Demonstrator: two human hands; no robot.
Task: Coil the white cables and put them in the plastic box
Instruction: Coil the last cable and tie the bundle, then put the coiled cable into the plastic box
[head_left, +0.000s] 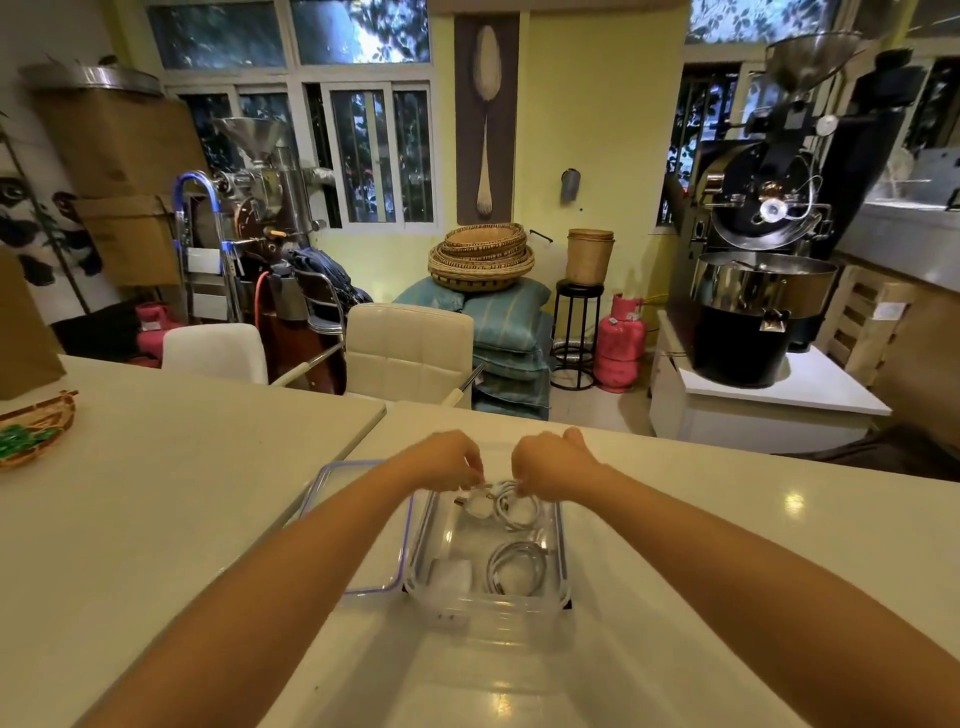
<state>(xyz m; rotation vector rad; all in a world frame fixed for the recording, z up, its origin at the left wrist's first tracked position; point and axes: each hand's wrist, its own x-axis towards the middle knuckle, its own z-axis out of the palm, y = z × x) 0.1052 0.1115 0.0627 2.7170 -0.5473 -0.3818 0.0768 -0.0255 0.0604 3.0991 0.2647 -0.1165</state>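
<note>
A clear plastic box (562, 551) stands on the white table in front of me. Inside its near half lie a coiled white cable (515, 567) and a white charger block (452, 574). Over the far half of the box both hands hold a second coiled white cable (514, 512) with a white plug (475, 505) on it. My left hand (447, 460) pinches the plug end with curled fingers. My right hand (553, 462) pinches the top of the coil. The coil hangs just inside the box's far end.
The box's lid (332, 493), clear with a blue rim, lies flat against the box's left side, partly under my left forearm. A woven basket (31, 431) with green items sits at the table's far left. Two white chairs (410, 353) stand beyond the far edge.
</note>
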